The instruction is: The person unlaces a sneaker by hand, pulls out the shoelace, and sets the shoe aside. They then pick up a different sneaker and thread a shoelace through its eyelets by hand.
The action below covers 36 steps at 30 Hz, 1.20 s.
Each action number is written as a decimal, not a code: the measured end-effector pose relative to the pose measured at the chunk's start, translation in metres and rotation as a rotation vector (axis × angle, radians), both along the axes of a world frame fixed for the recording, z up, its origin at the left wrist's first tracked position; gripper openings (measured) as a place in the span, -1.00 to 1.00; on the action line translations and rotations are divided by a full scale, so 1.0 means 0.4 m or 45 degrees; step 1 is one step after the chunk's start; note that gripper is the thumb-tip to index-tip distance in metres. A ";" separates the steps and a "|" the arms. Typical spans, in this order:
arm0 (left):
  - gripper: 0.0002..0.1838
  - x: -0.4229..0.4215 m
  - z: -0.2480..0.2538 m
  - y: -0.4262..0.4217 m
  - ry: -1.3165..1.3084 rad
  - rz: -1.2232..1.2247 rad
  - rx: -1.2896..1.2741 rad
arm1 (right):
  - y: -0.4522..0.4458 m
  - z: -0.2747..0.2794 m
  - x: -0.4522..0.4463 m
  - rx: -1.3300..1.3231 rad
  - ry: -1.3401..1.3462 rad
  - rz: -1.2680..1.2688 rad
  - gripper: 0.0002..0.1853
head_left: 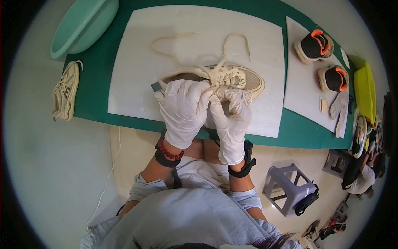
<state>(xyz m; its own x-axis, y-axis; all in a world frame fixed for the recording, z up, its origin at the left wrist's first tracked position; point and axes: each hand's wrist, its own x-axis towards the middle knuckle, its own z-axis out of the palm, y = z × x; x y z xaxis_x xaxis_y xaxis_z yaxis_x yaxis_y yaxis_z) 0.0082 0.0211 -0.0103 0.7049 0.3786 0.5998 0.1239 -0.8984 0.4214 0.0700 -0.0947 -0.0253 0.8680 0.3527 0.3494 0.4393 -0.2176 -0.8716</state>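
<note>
A cream sneaker [253,81] lies on the white board in front of me, its toe to the right and its heel to the left. Its shoelace [226,53] runs through the eyelets, with two loose ends trailing away over the board. My left hand [182,108], in a white glove, is closed at the near eyelet edge, close to the ankle opening. Beside it my right hand [231,118], gloved too, pinches at the lacing. The fingertips of both hands nearly meet there and partly hide what they grip. A dark tag [156,86] sticks out at the heel.
On the green table [93,99] another cream sneaker [66,91] rests at the left edge, below a mint basin [85,27]. A second board [296,89] at right bears black-and-orange shoes [315,45] and insoles [340,108]. A yellow-green bin [365,89] and a grey stool [290,186] stand beyond.
</note>
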 end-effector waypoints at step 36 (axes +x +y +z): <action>-0.76 -0.001 0.003 -0.004 0.045 0.014 -0.049 | 0.004 0.004 -0.003 -0.028 -0.069 -0.008 -0.83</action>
